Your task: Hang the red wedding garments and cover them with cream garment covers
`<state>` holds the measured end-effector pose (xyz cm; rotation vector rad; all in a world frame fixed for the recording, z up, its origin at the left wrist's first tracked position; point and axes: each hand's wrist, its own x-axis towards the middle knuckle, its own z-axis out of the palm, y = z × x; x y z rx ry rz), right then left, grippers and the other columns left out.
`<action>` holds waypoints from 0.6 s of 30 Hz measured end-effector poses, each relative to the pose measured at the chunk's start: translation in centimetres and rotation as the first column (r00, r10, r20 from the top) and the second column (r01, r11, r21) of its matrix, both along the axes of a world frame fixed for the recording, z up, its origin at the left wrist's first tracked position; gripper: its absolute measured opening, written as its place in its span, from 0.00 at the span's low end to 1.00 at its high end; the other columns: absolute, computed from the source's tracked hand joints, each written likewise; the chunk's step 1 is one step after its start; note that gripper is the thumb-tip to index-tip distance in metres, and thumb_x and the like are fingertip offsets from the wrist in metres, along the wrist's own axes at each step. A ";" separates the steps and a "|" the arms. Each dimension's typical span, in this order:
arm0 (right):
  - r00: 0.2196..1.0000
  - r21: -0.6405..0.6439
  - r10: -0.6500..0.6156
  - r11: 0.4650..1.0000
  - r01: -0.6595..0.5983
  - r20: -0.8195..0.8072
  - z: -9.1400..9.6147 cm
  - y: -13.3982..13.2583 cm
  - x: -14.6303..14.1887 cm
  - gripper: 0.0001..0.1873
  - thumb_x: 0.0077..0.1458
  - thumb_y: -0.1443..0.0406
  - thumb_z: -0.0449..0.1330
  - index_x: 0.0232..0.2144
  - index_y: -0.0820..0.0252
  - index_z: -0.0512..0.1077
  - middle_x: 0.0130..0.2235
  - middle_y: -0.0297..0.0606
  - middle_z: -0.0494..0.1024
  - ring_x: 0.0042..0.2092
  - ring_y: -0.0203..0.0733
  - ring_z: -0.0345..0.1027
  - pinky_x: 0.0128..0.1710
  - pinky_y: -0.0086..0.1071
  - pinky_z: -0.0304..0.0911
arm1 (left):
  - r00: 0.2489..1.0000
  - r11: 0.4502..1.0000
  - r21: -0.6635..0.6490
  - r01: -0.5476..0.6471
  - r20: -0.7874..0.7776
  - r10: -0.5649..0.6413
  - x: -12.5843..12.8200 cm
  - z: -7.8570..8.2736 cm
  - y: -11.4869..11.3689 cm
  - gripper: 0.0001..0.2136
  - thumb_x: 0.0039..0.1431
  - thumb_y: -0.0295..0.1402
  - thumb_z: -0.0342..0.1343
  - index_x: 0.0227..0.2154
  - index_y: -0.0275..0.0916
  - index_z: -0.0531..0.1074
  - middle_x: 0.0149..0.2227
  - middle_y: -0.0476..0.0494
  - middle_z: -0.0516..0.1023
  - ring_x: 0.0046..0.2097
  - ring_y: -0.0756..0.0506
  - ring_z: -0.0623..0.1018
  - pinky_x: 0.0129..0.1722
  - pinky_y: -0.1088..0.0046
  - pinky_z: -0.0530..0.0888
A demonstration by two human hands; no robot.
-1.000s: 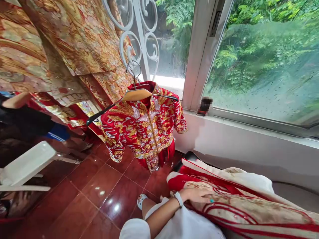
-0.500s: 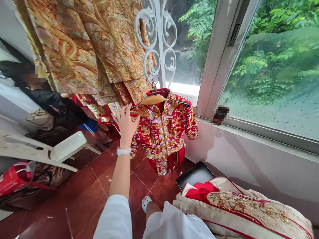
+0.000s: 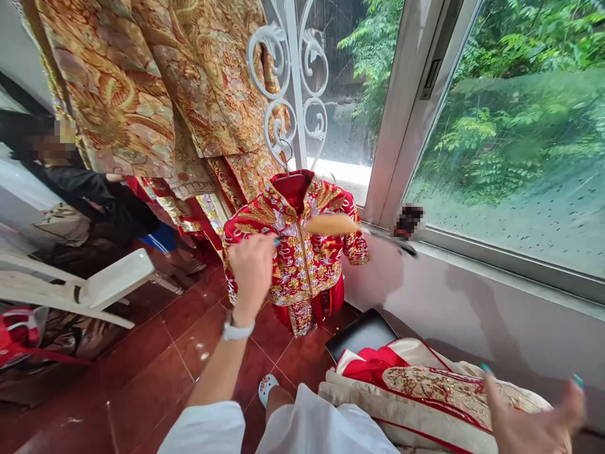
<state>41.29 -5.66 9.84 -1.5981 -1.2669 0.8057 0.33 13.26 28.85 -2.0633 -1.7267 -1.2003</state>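
Observation:
My left hand [image 3: 253, 271], with a white watch [image 3: 237, 329] on its wrist, is closed in front of the red jacket. Off to its right a clothes hanger [image 3: 333, 225] with a pale wooden middle hangs in the air, blurred by motion; its left end runs to my closed fingers. Behind it, the red jacket [image 3: 302, 252], embroidered in gold and silver, hangs from a separate hook on the white scrolled metal rack [image 3: 293, 82]. At lower right my right hand [image 3: 534, 410] is open, thumb and finger apart, above a cream and red embroidered garment [image 3: 425, 384].
Large gold embroidered garments [image 3: 155, 94] hang at upper left. A person in dark clothing [image 3: 94, 195] stands behind them. A white plastic chair [image 3: 116, 280] stands at left on red floor tiles. A black flat item [image 3: 362, 334] lies below the window wall.
The wooden-middled hanger has moved off the jacket's collar to the right and down. My left fingers have curled closed. My right hand has come into view at lower right.

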 end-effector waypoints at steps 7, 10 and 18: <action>1.000 -0.149 -0.022 0.989 0.022 0.002 -5.7 -0.6 1.6 0.31 0.42 0.42 0.64 0.39 0.59 0.82 0.24 0.39 0.75 0.22 0.46 0.67 0.20 0.39 0.69 | 0.840 0.676 -0.548 0.493 0.503 -0.205 6.2 -18.0 -4.0 0.05 0.55 0.30 0.61 0.27 0.45 0.80 0.31 0.44 0.81 0.40 0.40 0.79 0.55 0.61 0.67; 0.993 -0.249 -0.072 0.964 0.093 0.094 -10.0 -1.6 4.9 0.25 0.45 0.44 0.59 0.33 0.55 0.82 0.23 0.41 0.76 0.22 0.51 0.70 0.22 0.43 0.70 | 0.785 0.658 -0.506 0.557 0.579 -0.220 6.5 -19.3 -2.5 0.11 0.54 0.28 0.60 0.39 0.44 0.80 0.44 0.42 0.82 0.48 0.40 0.79 0.56 0.64 0.68; 0.756 -0.566 0.018 0.675 0.474 0.654 -20.9 -2.9 8.3 0.19 0.38 0.57 0.54 0.05 0.54 0.55 0.23 0.59 0.76 0.34 0.68 0.78 0.35 0.55 0.68 | 0.839 0.931 -0.292 0.220 0.543 -0.028 6.0 -7.2 10.0 0.14 0.65 0.39 0.54 0.47 0.36 0.73 0.38 0.38 0.82 0.30 0.45 0.79 0.42 0.67 0.71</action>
